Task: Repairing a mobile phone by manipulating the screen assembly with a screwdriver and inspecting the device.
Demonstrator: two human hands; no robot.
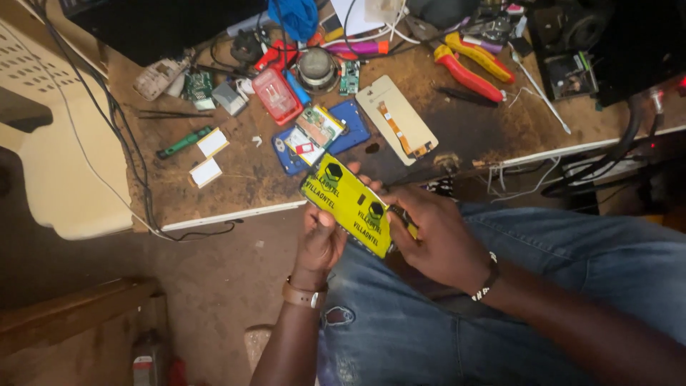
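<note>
Cluttered workbench (286, 182); both hands hold yellow panel (348, 204) diagonally.

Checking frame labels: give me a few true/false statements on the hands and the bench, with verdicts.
1. Both hands hold the yellow panel. True: left hand at its lower edge, right hand at its right end.
2. The red-and-yellow pliers are in the right hand. False: they lie on the workbench.
3. A blue phone housing lies on the workbench beyond the panel. True.
4. The green-handled tool rests on the person's lap. False: it lies on the workbench, left of the white pads.
</note>
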